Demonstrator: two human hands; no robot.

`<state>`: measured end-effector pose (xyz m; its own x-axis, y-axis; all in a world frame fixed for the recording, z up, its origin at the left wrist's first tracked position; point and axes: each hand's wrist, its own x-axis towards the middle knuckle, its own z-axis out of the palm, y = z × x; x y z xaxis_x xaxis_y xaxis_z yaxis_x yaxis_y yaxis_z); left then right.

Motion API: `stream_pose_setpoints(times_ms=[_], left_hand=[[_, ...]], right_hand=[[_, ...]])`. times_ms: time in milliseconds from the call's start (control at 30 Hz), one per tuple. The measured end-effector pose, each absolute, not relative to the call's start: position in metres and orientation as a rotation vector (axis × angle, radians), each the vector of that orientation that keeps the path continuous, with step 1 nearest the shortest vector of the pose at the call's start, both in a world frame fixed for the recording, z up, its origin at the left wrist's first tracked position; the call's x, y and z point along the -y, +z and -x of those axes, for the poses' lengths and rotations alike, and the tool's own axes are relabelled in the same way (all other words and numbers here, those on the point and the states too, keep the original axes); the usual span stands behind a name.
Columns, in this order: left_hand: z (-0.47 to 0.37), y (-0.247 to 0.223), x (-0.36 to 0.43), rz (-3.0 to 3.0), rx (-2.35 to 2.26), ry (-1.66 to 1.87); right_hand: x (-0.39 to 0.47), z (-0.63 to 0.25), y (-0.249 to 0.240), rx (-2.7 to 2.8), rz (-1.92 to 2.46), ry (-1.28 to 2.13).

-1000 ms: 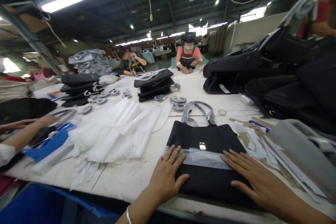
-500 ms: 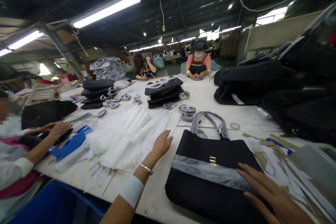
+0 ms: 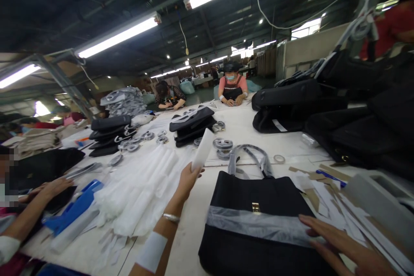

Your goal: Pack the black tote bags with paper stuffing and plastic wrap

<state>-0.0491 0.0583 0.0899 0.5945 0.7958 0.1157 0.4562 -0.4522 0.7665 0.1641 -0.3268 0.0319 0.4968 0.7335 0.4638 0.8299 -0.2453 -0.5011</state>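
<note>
My left hand point(image 3: 187, 179) is closed on the lower end of a flat white strip point(image 3: 202, 150), which stands up from the fingers above the table. Beneath and left of that hand spreads a pile of thin white sheets point(image 3: 142, 185). A black handbag point(image 3: 249, 194) lies on the table in front of me, with a gold clasp, wrapped handles and a translucent band point(image 3: 255, 227) across its front. My right hand point(image 3: 339, 241) rests at the bag's right side, over the end of the band, its fingers spread.
Coiled wrapped straps point(image 3: 223, 144) and stacked black bags point(image 3: 192, 123) stand beyond the bag. On the right are a tape roll point(image 3: 279, 159), paper strips and a grey bin point(image 3: 381, 207). At left, a co-worker's hand point(image 3: 56, 187) is near a blue tool point(image 3: 74, 207).
My left hand now holds a white strip, raised from the pile. The view has shifted to the right. My right hand remains at the bag's right side.
</note>
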Motion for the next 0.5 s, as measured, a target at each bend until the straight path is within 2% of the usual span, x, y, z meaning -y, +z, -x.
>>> stream_pose_setpoints(times_ms=[67,133,300,367,500], left_hand=[[0.037,0.109,-0.023,-1.867,-0.695,0.595],[0.023,0.12,0.022,-1.641,-0.438,0.425],[-0.005,0.125,0.111,-1.834,-0.099,-0.008],[-0.02,0.123,0.116,-2.007,-0.009,-0.048],[-0.071,0.11,0.091,-2.323,-0.103,0.186]], right_hand=[[0.312,-0.155,0.052,1.201,1.984,0.025],[0.297,-0.146,0.071,1.12,1.873,0.256],[0.293,-0.141,0.094,0.838,1.821,0.589],[0.308,-0.148,0.097,0.731,1.901,0.558],[0.342,-0.177,0.091,0.533,2.029,0.177]])
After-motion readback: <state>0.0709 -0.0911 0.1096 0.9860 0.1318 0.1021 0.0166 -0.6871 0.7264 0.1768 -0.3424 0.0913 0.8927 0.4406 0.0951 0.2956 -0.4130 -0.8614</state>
